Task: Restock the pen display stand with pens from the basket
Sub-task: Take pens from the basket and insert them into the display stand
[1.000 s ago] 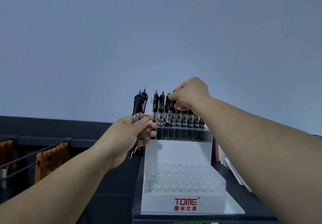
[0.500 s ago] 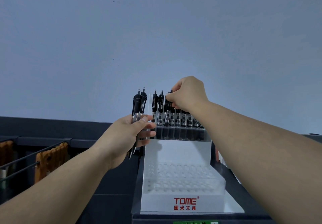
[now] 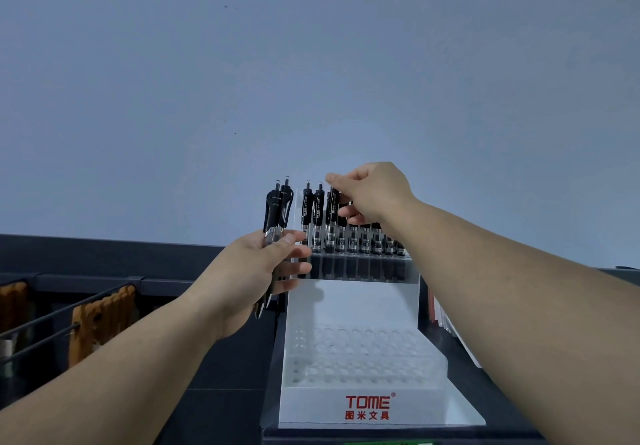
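A clear acrylic pen display stand (image 3: 360, 406) with a red TOME label stands in front of me on a dark shelf. Its top back row holds several black pens (image 3: 353, 237) upright; the lower tier of holes has no pens in it. My left hand (image 3: 256, 271) is closed around two black pens (image 3: 277, 209), held upright just left of the stand. My right hand (image 3: 370, 195) pinches the top of one black pen (image 3: 333, 209) in the back row, third from the left. The basket is out of view.
A plain grey wall fills the background. Dark wire racks (image 3: 62, 316) with brown items (image 3: 100, 320) stand at the lower left. Flat packets or papers (image 3: 446, 320) lean to the right of the stand.
My right hand has shifted slightly left along the back row and now grips a pen standing higher than its neighbours. My left hand has stayed put with its two pens.
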